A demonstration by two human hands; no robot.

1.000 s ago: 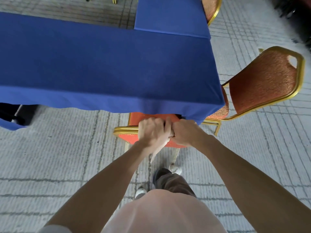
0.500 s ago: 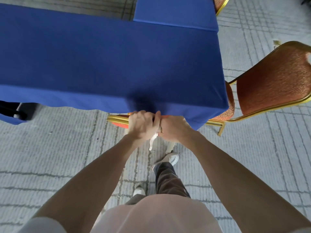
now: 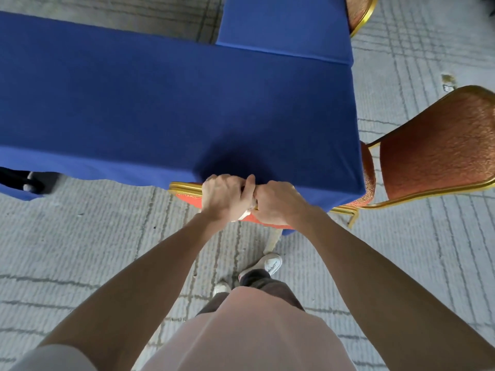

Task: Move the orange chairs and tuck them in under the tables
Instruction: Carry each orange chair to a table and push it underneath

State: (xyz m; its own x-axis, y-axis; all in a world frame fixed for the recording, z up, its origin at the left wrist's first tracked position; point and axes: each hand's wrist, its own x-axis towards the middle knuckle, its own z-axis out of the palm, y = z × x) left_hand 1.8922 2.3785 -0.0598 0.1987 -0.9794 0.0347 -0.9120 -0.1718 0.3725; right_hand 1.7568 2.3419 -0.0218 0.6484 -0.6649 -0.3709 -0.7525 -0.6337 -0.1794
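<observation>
Directly ahead: the held chair point(image 3: 188, 196), orange with a gold frame, stands at the near long edge of the blue-clothed table point(image 3: 174, 103). Only the top of its back shows; the seat is hidden under the cloth.
Your left hand point(image 3: 225, 199): fingers curl over the top rail of the chair's back and grip it.
Your right hand point(image 3: 278, 203): it grips the same rail just beside the left, and the two hands touch.
Between your hands: a small white strip point(image 3: 245, 215) hangs down; you cannot tell what it is.
In the way: the cloth's hem drapes down to the rail and meets your knuckles. A pale leg point(image 3: 273, 241) stands below the cloth just right of the chair; whether it belongs to the table or the chair cannot be told.
Right side: a second orange chair point(image 3: 434, 156) sits at the table's short end, its seat partly under the cloth's corner and its back out over the carpet.
Far end: a second table point(image 3: 281, 22), also in blue, butts against the first. A third chair point(image 3: 360, 12) shows at its right edge.
Left side: a dark object point(image 3: 18, 180) lies under the hem, too dim to name.
Underfoot: grey lined carpet point(image 3: 80, 236); your white shoes point(image 3: 272, 263) stand behind the held chair.
</observation>
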